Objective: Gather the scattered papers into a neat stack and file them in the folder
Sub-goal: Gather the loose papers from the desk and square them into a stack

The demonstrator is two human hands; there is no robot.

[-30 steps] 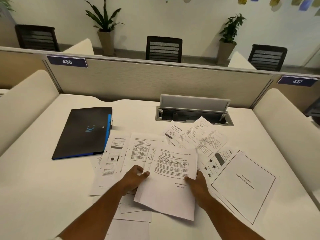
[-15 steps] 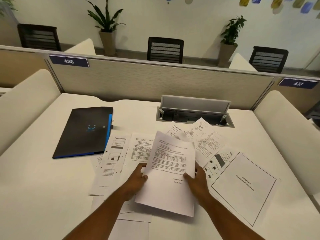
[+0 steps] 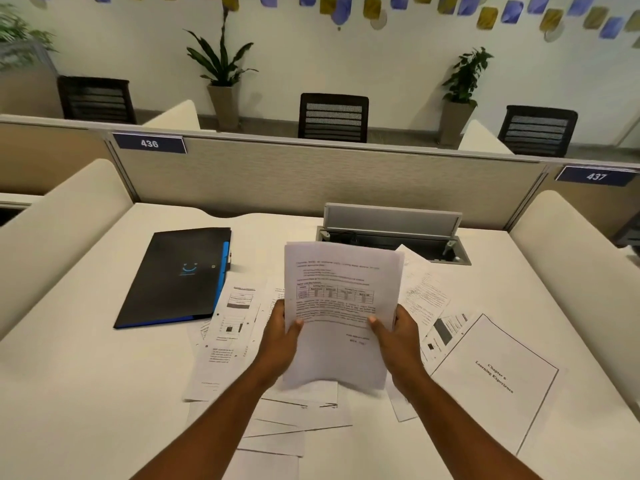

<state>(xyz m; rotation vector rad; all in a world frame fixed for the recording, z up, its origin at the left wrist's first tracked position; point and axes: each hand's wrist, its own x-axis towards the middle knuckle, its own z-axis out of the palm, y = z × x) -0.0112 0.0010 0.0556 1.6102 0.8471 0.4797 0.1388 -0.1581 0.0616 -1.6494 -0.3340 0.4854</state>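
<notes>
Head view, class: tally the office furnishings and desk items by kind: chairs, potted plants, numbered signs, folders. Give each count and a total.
Chairs: 3
Potted plants: 2 in full view; foliage at the left edge not counted
Numbered signs: 2
Folders: 1
Total: 8

Potted plants (image 3: 221,81), black chairs (image 3: 333,116), cable box (image 3: 393,233)

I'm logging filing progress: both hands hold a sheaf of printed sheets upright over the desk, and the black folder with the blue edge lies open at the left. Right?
Not quite. In the head view the black folder with the blue edge lies closed. The rest holds: the left hand and right hand hold the sheaf of printed white sheets upright.
</notes>
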